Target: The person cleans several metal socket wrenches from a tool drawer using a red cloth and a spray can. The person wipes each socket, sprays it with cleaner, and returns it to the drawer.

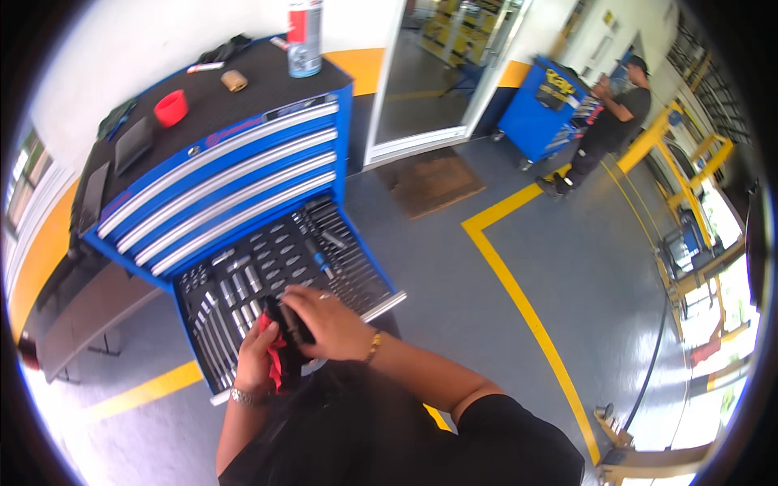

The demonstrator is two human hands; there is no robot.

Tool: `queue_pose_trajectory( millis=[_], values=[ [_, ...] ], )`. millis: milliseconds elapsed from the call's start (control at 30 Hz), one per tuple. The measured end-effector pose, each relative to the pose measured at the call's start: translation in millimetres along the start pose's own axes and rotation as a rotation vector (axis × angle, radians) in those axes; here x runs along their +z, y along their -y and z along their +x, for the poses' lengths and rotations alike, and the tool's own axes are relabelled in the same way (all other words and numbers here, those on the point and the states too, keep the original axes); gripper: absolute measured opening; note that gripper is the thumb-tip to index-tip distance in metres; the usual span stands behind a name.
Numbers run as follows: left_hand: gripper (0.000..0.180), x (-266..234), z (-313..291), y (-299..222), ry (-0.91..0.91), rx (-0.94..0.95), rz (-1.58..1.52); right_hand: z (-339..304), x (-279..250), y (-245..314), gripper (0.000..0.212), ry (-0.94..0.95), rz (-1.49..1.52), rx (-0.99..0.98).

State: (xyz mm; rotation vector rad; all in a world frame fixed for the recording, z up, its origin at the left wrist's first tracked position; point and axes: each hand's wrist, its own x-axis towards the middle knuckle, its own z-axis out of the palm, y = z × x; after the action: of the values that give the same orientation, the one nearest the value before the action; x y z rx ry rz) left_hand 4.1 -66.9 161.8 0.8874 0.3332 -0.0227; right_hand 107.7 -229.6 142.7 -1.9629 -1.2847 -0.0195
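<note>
1. Tool cabinet (231, 184): blue, striped silver across its front, with a black top.
2. Before the cabinet: red cloth (276, 366).
3. On it: red cup (171, 108); spray can (305, 40) in red, white and greyish blue.
4. Right of it: brown doormat (432, 183); grey floor (438, 267), yellow-lined.
5. Behind it: white wall (356, 23), orange-yellow band.

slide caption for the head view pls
Left hand with red cloth, right hand with dark item, at the open drawer of a blue tool chest.

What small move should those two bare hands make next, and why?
Perhaps the right hand should turn the dark, unclear object slightly against the bright red cloth: the left hand holds the cloth beside it, and both hands are close together over the open, blue-sided drawer of silver metal tools.
</note>
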Motion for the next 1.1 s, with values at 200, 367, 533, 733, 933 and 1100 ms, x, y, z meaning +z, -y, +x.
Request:
queue_pose_trajectory(
  millis=[200,367,533,733,933,1100],
  values=[
    [0.022,-45.6,33.3,58.3,-0.161,-0.108,0.003,-25.4,59.3,-22.2,0.086,0.070,0.261,0.222],
    [0.023,-101.6,54.9,90.2,-0.090,-0.111,0.077,-34.6,69.4,-31.6,0.082,0.041,0.385,0.316],
    [0.025,-61.7,20.8,76.7,-0.066,-0.049,0.298,-37.3,84.3,-40.5,0.081,0.033,0.202,0.222],
    [0.022,-79.8,16.3,79.7,-0.157,0.058,0.723,-24.6,95.9,-41.3,0.079,0.200,0.248,0.330],
    [0.016,-132.1,-3.6,44.5,-0.412,0.036,0.564,-35.0,125.1,-77.5,0.086,0.102,0.446,0.410],
    [0.061,-217.3,-4.9,46.7,-1.068,0.302,1.256,-47.6,139.8,-99.1,0.094,0.049,0.281,0.349]
  ],
)
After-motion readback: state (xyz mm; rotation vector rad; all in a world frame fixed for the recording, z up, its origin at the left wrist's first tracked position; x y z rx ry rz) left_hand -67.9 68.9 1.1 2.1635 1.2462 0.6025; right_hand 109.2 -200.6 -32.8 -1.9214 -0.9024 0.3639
